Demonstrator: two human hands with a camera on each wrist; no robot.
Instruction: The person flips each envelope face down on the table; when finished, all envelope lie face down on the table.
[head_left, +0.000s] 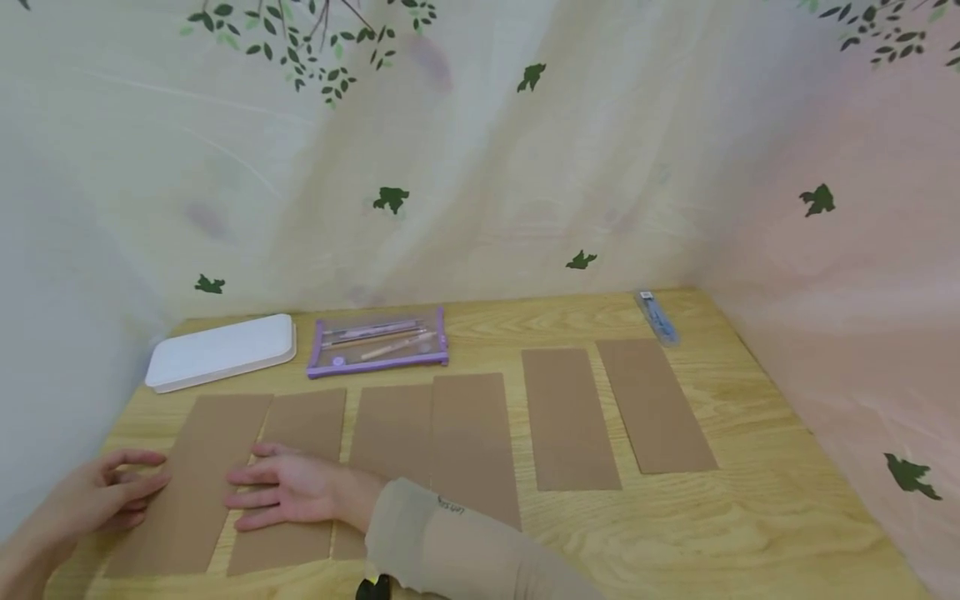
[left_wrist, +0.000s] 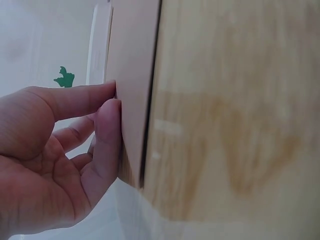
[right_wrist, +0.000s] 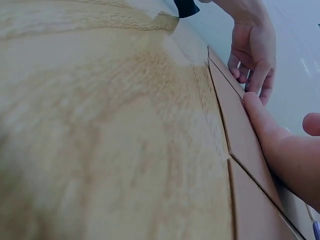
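Observation:
At the far left of the head view lies a brown cardboard strip, flat on the wooden table. My left hand touches its left edge with index finger and thumb. The left wrist view shows those two fingertips against the edge of the cardboard, the other fingers bent behind. My right hand lies palm up over the second cardboard strip, fingers extended and spread. Its fingertips are near the right edge of the first strip, and it grips nothing.
Two adjoining strips and two separate ones continue to the right. Behind are a white case, a purple-trimmed pencil pouch and a slim blue packet. A black item shows at the front edge. Printed curtains enclose the table.

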